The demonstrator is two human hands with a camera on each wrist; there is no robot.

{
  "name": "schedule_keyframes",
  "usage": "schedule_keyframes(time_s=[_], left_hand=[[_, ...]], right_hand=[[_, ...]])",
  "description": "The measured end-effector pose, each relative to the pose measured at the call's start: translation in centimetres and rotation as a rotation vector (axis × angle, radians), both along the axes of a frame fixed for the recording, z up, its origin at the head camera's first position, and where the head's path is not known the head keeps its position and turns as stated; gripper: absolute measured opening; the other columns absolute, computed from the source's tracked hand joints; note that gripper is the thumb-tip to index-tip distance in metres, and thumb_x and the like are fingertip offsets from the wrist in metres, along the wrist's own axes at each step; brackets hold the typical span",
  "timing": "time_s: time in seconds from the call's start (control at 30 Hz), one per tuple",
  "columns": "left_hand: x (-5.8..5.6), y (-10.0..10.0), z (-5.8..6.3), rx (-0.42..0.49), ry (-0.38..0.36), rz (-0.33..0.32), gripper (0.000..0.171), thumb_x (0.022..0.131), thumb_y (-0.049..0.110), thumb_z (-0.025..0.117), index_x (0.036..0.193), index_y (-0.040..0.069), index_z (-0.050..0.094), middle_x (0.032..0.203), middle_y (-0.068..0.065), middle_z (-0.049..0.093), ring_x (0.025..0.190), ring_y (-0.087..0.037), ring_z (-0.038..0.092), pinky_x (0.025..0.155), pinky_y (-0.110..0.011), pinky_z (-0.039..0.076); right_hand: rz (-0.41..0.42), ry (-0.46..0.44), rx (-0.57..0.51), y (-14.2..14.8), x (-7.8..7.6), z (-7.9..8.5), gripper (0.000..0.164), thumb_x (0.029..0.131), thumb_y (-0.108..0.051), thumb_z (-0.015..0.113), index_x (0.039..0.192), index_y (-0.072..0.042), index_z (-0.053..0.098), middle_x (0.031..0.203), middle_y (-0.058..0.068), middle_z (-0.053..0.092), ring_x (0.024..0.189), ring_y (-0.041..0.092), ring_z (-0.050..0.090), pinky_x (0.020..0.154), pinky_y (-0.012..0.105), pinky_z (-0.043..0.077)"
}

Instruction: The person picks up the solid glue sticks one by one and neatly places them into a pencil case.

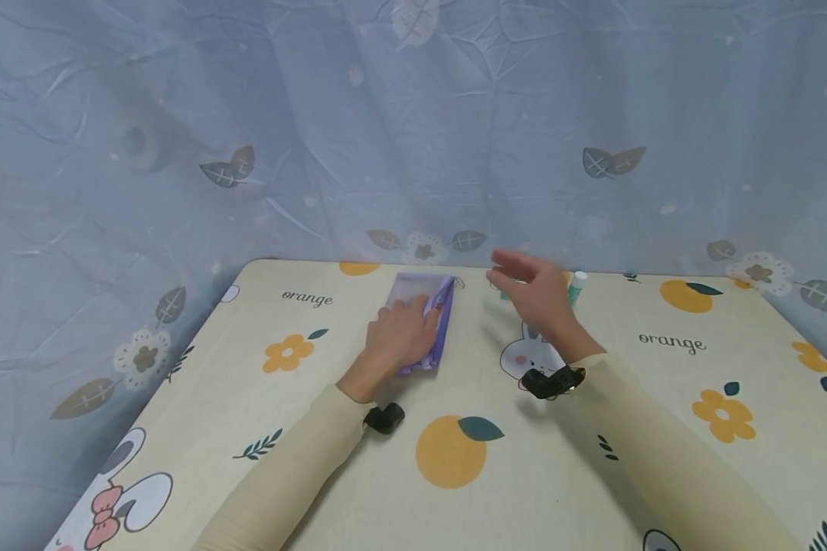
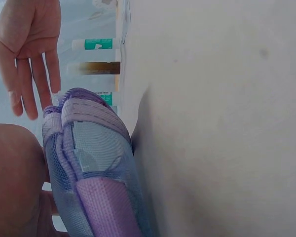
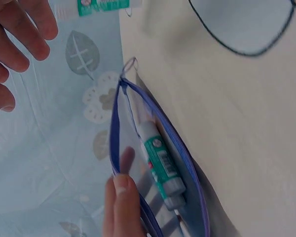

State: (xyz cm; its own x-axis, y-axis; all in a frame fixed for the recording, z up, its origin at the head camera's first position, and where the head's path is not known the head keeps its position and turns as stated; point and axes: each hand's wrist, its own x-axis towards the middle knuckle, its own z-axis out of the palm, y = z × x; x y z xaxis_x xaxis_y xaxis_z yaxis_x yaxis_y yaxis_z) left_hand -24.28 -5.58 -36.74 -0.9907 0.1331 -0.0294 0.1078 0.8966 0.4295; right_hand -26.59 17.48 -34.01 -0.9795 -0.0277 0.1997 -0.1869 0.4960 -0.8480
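Observation:
My left hand (image 1: 403, 333) grips the side of a purple mesh zipper pouch (image 1: 413, 285) on the table. In the right wrist view its thumb and fingers hold one edge of the mouth, and the pouch gapes. Inside lie green-and-white glue sticks (image 3: 160, 160). To the right of the pouch, my right hand (image 1: 534, 291) hovers above the table with its fingers extended and nothing in them. Beyond it stands a glue stick (image 1: 577, 287) with a white cap. The left wrist view shows a brown cylinder (image 2: 96, 68) between two upright glue sticks (image 2: 98, 44).
A cream cloth (image 1: 358, 474) printed with oranges, flowers and rabbits covers the table. Behind the far edge hangs a blue-grey curtain (image 1: 413, 138) with leaf prints. A small cord loop (image 3: 133, 64) sticks out from the pouch's end. Black wrist cameras (image 1: 554, 381) sit on both wrists.

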Motion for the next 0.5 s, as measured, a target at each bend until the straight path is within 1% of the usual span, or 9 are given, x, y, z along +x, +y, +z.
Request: schedule_keyframes(time_s=[0.03, 0.1, 0.2, 0.23, 0.27, 0.33, 0.37, 0.43, 0.5], left_hand=[[0.0, 0.0, 0.0, -0.002, -0.001, 0.0, 0.058, 0.113, 0.05, 0.033, 0.162, 0.021, 0.044, 0.153, -0.021, 0.057, 0.136, -0.049, 0.054, 0.108, -0.067, 0.047], [0.0, 0.0, -0.1, -0.003, 0.0, -0.001, 0.058, 0.113, 0.05, 0.033, 0.162, 0.022, 0.044, 0.153, -0.021, 0.057, 0.136, -0.05, 0.054, 0.107, -0.067, 0.047], [0.0, 0.0, -0.1, -0.003, 0.001, -0.004, 0.058, 0.113, 0.05, 0.033, 0.162, 0.021, 0.044, 0.152, -0.021, 0.057, 0.136, -0.05, 0.054, 0.107, -0.067, 0.047], [0.0, 0.0, -0.1, -0.004, 0.002, -0.005, 0.058, 0.113, 0.05, 0.033, 0.162, 0.021, 0.044, 0.152, -0.021, 0.057, 0.136, -0.05, 0.054, 0.107, -0.067, 0.047], [0.0, 0.0, -0.1, -0.005, 0.003, -0.006, 0.058, 0.113, 0.05, 0.033, 0.162, 0.021, 0.044, 0.152, -0.021, 0.057, 0.135, -0.05, 0.055, 0.107, -0.067, 0.047], [0.0, 0.0, -0.1, -0.006, 0.003, -0.006, 0.058, 0.113, 0.05, 0.033, 0.162, 0.021, 0.044, 0.152, -0.021, 0.057, 0.136, -0.049, 0.054, 0.107, -0.067, 0.047], [0.0, 0.0, -0.1, -0.006, 0.002, -0.005, 0.058, 0.113, 0.05, 0.033, 0.162, 0.022, 0.043, 0.153, -0.021, 0.057, 0.136, -0.049, 0.054, 0.107, -0.067, 0.047], [0.0, 0.0, -0.2, -0.005, 0.002, -0.005, 0.058, 0.113, 0.05, 0.033, 0.162, 0.022, 0.043, 0.153, -0.021, 0.057, 0.136, -0.049, 0.054, 0.107, -0.067, 0.047], [0.0, 0.0, -0.2, -0.004, 0.002, -0.005, 0.057, 0.113, 0.05, 0.034, 0.162, 0.022, 0.044, 0.152, -0.022, 0.057, 0.136, -0.05, 0.055, 0.107, -0.068, 0.047]], right_hand=[[-0.007, 0.0, 0.003, 0.2, 0.0, 0.1, 0.05, 0.103, -0.035, 0.071, 0.15, -0.02, 0.062, 0.149, 0.005, 0.067, 0.139, 0.025, 0.063, 0.111, 0.048, 0.054], [-0.02, 0.004, 0.007, 0.6, 0.1, 0.3, 0.049, 0.103, -0.035, 0.071, 0.149, -0.02, 0.063, 0.148, 0.005, 0.068, 0.138, 0.024, 0.064, 0.109, 0.039, 0.055], [-0.041, 0.011, 0.014, 1.3, 0.3, 0.7, 0.048, 0.103, -0.035, 0.071, 0.148, -0.021, 0.064, 0.145, 0.004, 0.07, 0.134, 0.024, 0.066, 0.089, 0.029, 0.059], [-0.05, 0.011, 0.023, 1.5, 0.4, 0.8, 0.048, 0.103, -0.036, 0.071, 0.148, -0.022, 0.064, 0.145, 0.004, 0.07, 0.135, 0.024, 0.066, 0.087, 0.028, 0.057], [-0.056, 0.012, 0.024, 1.7, 0.4, 0.9, 0.048, 0.103, -0.036, 0.071, 0.148, -0.021, 0.064, 0.146, 0.005, 0.069, 0.135, 0.025, 0.065, 0.088, 0.028, 0.057], [-0.065, 0.007, 0.023, 2.1, 0.5, 1.0, 0.048, 0.103, -0.036, 0.07, 0.149, -0.021, 0.063, 0.148, 0.007, 0.068, 0.138, 0.027, 0.063, 0.096, 0.037, 0.059], [-0.071, 0.005, 0.023, 2.3, 0.5, 1.1, 0.049, 0.104, -0.036, 0.07, 0.149, -0.021, 0.063, 0.149, 0.007, 0.067, 0.14, 0.027, 0.062, 0.104, 0.041, 0.057], [-0.081, -0.003, 0.018, 2.7, 0.5, 1.2, 0.05, 0.105, -0.036, 0.069, 0.151, -0.021, 0.061, 0.152, 0.007, 0.064, 0.143, 0.028, 0.059, 0.117, 0.048, 0.049], [-0.089, -0.006, 0.006, 3.3, 0.5, 1.3, 0.05, 0.105, -0.035, 0.068, 0.151, -0.02, 0.06, 0.154, 0.007, 0.063, 0.143, 0.028, 0.059, 0.12, 0.051, 0.047]])
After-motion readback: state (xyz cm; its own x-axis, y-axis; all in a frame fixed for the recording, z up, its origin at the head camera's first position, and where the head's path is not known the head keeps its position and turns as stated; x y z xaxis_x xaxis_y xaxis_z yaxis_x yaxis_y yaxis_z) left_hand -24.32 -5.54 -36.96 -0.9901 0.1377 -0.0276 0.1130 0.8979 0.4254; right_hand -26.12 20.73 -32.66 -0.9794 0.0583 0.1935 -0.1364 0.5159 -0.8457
